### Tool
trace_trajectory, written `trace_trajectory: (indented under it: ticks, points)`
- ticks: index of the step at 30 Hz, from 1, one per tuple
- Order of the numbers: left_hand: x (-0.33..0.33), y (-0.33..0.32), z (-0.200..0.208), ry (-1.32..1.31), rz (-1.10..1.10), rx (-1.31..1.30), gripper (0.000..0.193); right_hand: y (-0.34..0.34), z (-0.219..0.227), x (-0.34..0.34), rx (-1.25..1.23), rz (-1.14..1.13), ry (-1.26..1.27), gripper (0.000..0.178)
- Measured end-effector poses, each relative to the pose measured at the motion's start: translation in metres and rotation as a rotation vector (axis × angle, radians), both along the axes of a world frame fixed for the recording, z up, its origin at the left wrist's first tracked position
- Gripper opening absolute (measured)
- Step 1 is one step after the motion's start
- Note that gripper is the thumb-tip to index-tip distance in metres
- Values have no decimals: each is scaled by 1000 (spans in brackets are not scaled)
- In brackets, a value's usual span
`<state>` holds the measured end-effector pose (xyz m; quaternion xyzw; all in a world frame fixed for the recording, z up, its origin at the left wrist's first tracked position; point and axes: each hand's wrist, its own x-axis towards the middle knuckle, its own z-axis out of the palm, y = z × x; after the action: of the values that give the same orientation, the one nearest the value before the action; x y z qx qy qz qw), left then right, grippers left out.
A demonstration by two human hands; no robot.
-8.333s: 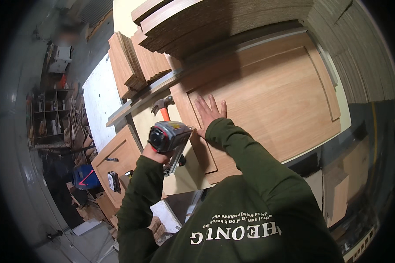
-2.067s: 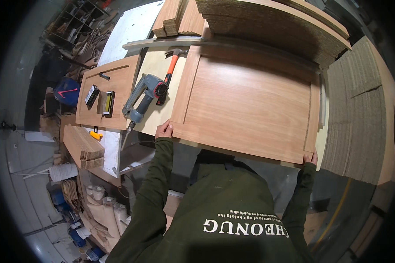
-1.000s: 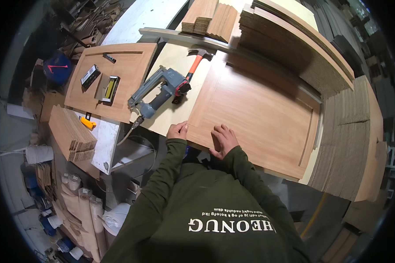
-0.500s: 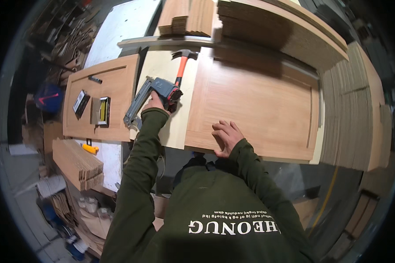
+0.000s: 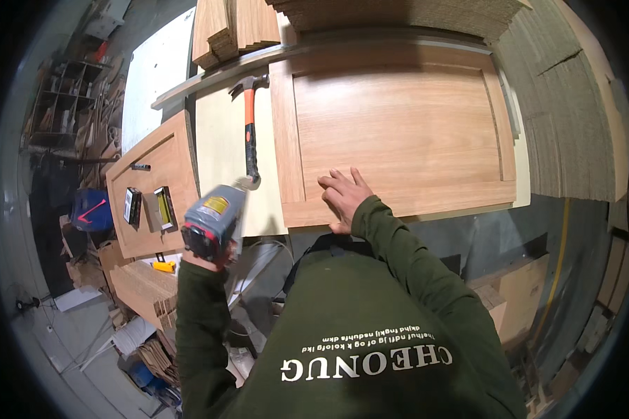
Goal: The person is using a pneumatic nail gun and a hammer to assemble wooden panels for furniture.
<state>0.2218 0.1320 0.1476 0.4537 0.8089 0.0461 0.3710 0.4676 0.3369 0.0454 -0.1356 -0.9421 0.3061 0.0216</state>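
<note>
My left hand (image 5: pixel 213 260) grips a grey and red nail gun (image 5: pixel 215 211), raised near the front edge of the bench; most of its fingers are hidden behind the tool. The nose end of the gun is blurred. On the front edge of a framed wooden cabinet door (image 5: pixel 398 129) rests my right hand (image 5: pixel 346 201), fingers spread and holding nothing. A claw hammer (image 5: pixel 249 122) with an orange and black handle lies on the pale board (image 5: pixel 217 133) left of the door, its head pointing away from me.
A second framed door (image 5: pixel 157 157) at the left carries two small boxes (image 5: pixel 163 207) and a dark pen-like item (image 5: pixel 141 167). Near it lies a yellow-handled tool (image 5: pixel 163 266). A long wooden strip (image 5: pixel 223 73) crosses the far side. Stacked panels (image 5: pixel 573 119) stand at the right.
My left hand has drawn the nail gun back toward me and left, off the bench surface, and turned it. My right hand stays on the door's front edge. The view has shifted.
</note>
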Motion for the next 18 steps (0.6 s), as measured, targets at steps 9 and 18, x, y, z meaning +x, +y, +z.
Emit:
trace_trajectory:
  ticks: [9,18]
  points:
    - [63,2,-30,285,-356,253,37,0,-7,3,-13,0,46,49]
    - [60,10,-45,246,-332,341,32,3,-8,2,-19,12,31,46]
